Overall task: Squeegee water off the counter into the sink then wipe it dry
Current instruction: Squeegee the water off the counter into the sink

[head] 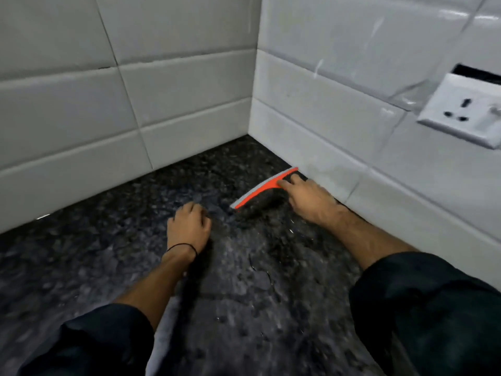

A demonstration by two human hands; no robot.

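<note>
At the back corner of the dark speckled worktop (113,240), one squeegee (264,189) lies with its orange-and-grey blade edge-down on the stone, its far end touching the right-hand tiled wall (339,109). Its handle is hidden under the right hand (311,198), so the grip itself cannot be made out — only the fingers (294,180) show, laid forward along the blade's back and closed around it. One left hand (188,226) rests on the worktop just beside the blade's near end, apart from it, fingers curled under; whether it holds anything cannot be told. One thin black band (182,247) circles the left wrist. Two dark sleeves, both cut off by the lower frame edge. Water film on the stone is blurred. One white socket plate (461,109) sits on the right wall, partly cut off.
</note>
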